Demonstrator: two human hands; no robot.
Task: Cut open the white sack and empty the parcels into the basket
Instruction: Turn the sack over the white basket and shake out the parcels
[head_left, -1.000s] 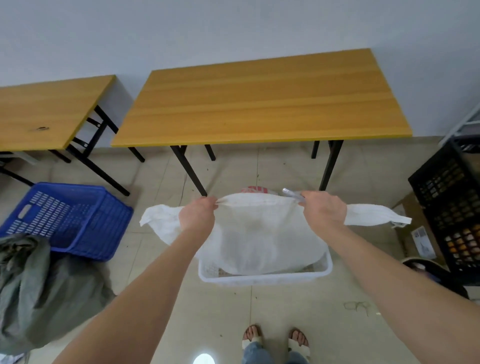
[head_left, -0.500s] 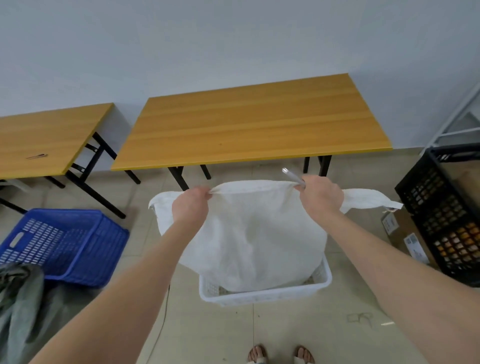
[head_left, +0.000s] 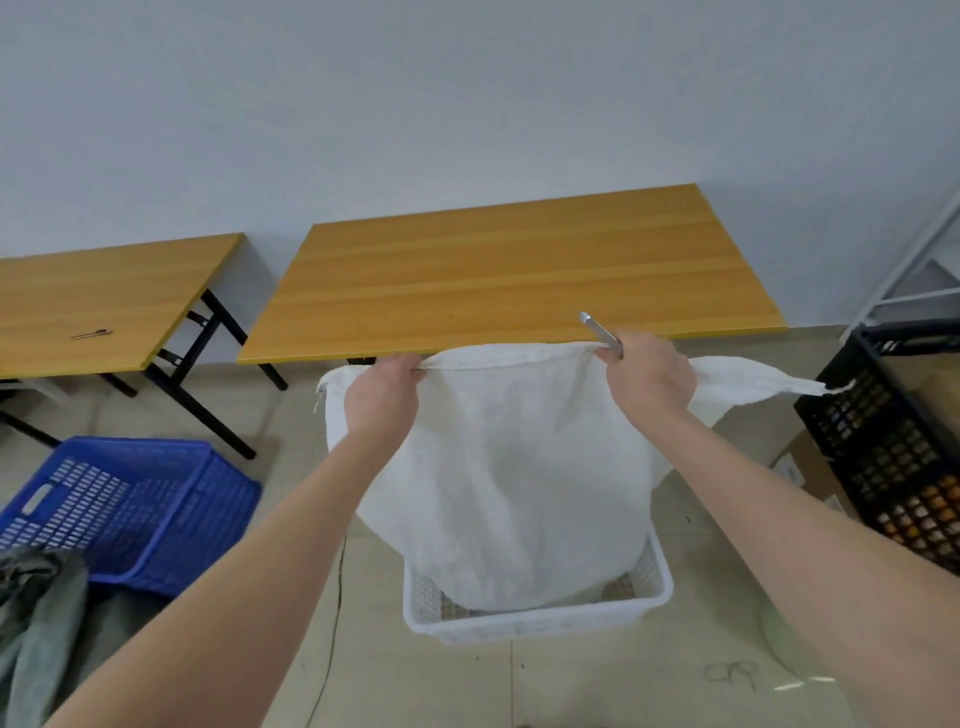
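Note:
I hold the white sack (head_left: 519, 467) up by its top seam, its lower end hanging down into the white perforated basket (head_left: 540, 621) on the floor. My left hand (head_left: 382, 397) grips the seam at the left. My right hand (head_left: 649, 376) grips the seam at the right and also holds a slim silver cutter (head_left: 600, 328) that sticks up and back from the fist. The sack hides most of the basket's inside; a brownish parcel (head_left: 621, 587) shows through the basket's right corner.
Two wooden tables (head_left: 509, 270) (head_left: 98, 296) stand against the wall behind the sack. A blue crate (head_left: 124, 509) and a grey-green cloth heap (head_left: 36, 623) lie on the floor at left. Black crates (head_left: 893, 452) and a cardboard box (head_left: 815, 473) stand at right.
Both hands have raised the sack higher, so more of it hangs free above the basket. My view has tilted up and my feet have left the frame.

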